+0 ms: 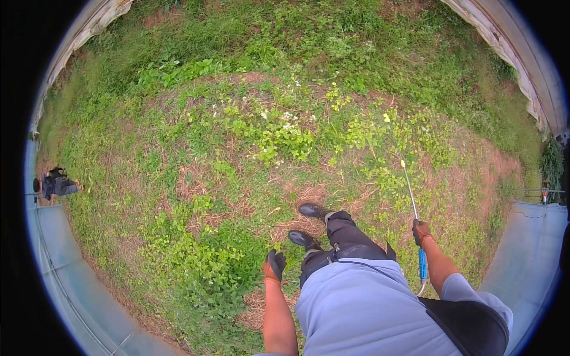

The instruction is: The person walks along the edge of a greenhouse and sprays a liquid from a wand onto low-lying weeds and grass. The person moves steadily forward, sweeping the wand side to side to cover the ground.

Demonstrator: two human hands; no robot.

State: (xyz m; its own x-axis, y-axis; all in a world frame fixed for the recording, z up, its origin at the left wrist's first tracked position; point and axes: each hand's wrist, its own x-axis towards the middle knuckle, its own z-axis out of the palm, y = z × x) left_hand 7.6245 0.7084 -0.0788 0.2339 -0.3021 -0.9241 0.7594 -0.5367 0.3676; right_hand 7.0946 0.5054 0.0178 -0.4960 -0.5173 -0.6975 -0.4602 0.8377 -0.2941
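My right hand (421,232), in a black and orange work glove, grips a spray wand (411,193) by its upper grip. The thin metal lance points forward over low weeds and ends in a pale yellow tip (403,163). Behind the hand, the wand's blue handle (423,263) runs back to a curved metal end near my hip. My left hand (274,264), gloved alike, hangs beside my left thigh above leafy plants; it looks loosely open and holds nothing that shows. Whether any liquid leaves the tip is too faint to tell.
Weeds with white flowers (288,123), dry straw and bare soil cover the ground. My black boots (304,239) stand on straw. A black bag (466,323) hangs at my right side. Pale sheeting (65,279) lines the edges. Another person (58,184) is at the far left.
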